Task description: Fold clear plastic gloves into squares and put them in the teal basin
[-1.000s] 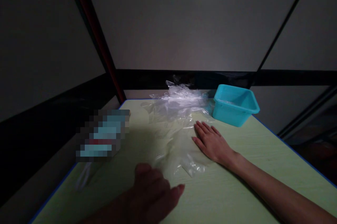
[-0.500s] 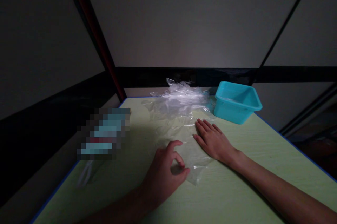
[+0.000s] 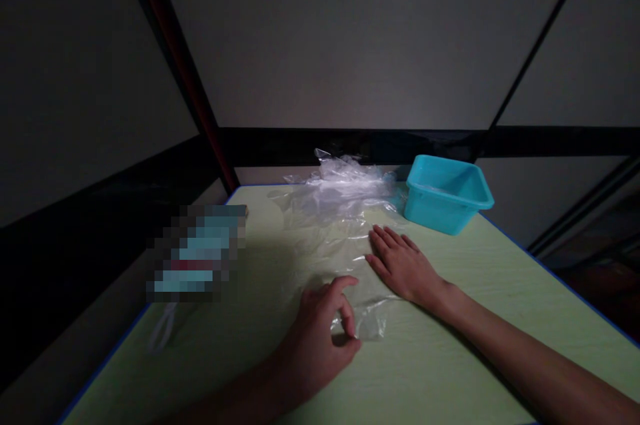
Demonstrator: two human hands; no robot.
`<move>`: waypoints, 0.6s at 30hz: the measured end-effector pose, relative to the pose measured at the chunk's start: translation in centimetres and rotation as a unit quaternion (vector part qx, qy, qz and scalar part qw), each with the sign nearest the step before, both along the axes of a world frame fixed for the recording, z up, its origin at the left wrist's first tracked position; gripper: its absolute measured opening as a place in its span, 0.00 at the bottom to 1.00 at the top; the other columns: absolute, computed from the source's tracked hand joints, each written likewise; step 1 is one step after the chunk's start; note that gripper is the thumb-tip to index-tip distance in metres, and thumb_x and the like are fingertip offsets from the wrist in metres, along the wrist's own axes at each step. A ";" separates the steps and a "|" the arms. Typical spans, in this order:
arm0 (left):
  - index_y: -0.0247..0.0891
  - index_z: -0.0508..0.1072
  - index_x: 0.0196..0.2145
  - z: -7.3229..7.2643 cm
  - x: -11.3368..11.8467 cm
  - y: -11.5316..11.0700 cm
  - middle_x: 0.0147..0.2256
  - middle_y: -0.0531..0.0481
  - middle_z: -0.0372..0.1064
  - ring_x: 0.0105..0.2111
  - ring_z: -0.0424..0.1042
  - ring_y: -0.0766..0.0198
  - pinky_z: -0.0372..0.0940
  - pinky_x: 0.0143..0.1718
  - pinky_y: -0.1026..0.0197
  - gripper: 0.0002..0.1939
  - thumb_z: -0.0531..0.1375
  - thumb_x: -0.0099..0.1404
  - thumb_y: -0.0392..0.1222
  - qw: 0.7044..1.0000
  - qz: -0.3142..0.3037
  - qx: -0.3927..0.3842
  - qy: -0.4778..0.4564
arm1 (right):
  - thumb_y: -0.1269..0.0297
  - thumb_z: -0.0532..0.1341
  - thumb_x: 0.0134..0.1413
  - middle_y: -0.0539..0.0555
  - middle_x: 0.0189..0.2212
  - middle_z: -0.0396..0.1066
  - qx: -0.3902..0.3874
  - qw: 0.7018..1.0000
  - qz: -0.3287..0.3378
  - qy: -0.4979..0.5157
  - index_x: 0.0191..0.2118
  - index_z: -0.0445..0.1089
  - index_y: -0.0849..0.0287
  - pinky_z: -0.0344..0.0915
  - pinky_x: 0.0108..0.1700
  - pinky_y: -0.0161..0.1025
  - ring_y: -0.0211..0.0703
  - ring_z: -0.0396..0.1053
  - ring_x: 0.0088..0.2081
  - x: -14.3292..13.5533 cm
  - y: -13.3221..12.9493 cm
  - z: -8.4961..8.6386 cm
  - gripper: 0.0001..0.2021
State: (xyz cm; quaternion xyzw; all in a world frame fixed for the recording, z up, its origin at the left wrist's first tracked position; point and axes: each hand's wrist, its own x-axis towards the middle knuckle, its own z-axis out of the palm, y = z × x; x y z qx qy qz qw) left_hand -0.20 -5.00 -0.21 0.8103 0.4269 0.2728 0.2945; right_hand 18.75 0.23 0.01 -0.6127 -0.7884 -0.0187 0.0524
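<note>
A clear plastic bag (image 3: 330,238) lies spread flat on the pale green table, its near edge toward me. My left hand (image 3: 327,338) is at that near edge, with thumb and a finger pinched together on the film and another finger stretched above. Flat on the table, over the right side of the bag, rests my right hand (image 3: 400,264), fingers extended and holding nothing. Behind the spread bag is a crumpled heap of clear plastic (image 3: 345,182).
At the back right of the table (image 3: 475,318) stands a turquoise plastic basket (image 3: 440,208). A pixelated item (image 3: 200,252) with a white strap (image 3: 163,326) lies along the left edge. Dark-banded grey panels (image 3: 340,38) rise behind the table.
My left hand has moved slightly toward me, its thumb and finger now closed together, and the bag's near edge has shifted. My right hand stays nearly where it was.
</note>
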 end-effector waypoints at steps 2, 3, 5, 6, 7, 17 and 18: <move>0.40 0.57 0.46 -0.1 0.0 0.2 0.25 0.57 0.66 0.33 0.64 0.62 0.56 0.41 0.56 0.29 0.54 0.46 0.24 1.000 0.002 -0.018 -0.015 | 0.55 0.41 0.59 0.60 0.59 0.47 0.001 1.000 0.004 0.001 0.59 0.49 0.68 0.46 0.56 0.51 0.51 0.44 0.59 0.0 0.0 0.0 0.27; 0.40 0.57 0.46 -0.1 0.1 0.3 0.25 0.57 0.65 0.31 0.64 0.63 0.57 0.40 0.57 0.28 0.54 0.46 0.24 0.999 0.003 -0.025 -0.023 | 0.55 0.41 0.59 0.60 0.59 0.47 0.002 1.000 0.005 0.001 0.59 0.49 0.68 0.46 0.56 0.51 0.51 0.44 0.59 0.1 0.0 0.0 0.27; 0.39 0.58 0.45 0.0 0.1 0.5 0.24 0.58 0.64 0.28 0.63 0.65 0.58 0.37 0.60 0.27 0.54 0.46 0.24 0.998 -0.001 -0.034 -0.046 | 0.55 0.42 0.59 0.60 0.59 0.47 0.003 1.000 0.004 0.000 0.59 0.50 0.68 0.46 0.56 0.50 0.52 0.45 0.59 0.1 0.0 0.0 0.27; 0.39 0.58 0.45 0.2 0.1 0.6 0.24 0.58 0.63 0.27 0.63 0.66 0.58 0.36 0.61 0.27 0.54 0.46 0.24 0.997 -0.005 -0.036 -0.062 | 0.55 0.42 0.59 0.60 0.59 0.47 0.003 1.000 0.002 0.000 0.59 0.50 0.68 0.46 0.56 0.50 0.52 0.45 0.59 0.1 0.0 0.0 0.27; 0.39 0.58 0.44 0.3 0.1 0.7 0.23 0.59 0.63 0.27 0.63 0.67 0.59 0.35 0.62 0.26 0.53 0.46 0.24 0.996 -0.010 -0.037 -0.078 | 0.55 0.42 0.59 0.59 0.59 0.47 0.002 1.000 0.001 0.000 0.59 0.50 0.68 0.46 0.56 0.50 0.52 0.45 0.59 0.1 0.0 0.1 0.27; 0.43 0.53 0.47 0.7 0.0 0.6 0.25 0.61 0.56 0.23 0.69 0.71 0.63 0.26 0.67 0.25 0.52 0.51 0.26 0.953 -0.073 -0.177 -0.236 | 0.55 0.42 0.59 0.59 0.59 0.47 0.002 1.000 0.002 0.003 0.59 0.50 0.67 0.45 0.57 0.49 0.51 0.45 0.59 -0.1 -0.1 0.1 0.27; 0.44 0.52 0.47 0.8 -0.1 0.6 0.26 0.61 0.56 0.21 0.70 0.71 0.62 0.23 0.68 0.27 0.52 0.51 0.26 0.939 -0.088 -0.213 -0.256 | 0.55 0.42 0.59 0.59 0.59 0.47 0.002 1.000 0.001 0.004 0.59 0.50 0.67 0.45 0.57 0.49 0.51 0.45 0.59 -0.1 -0.1 0.1 0.27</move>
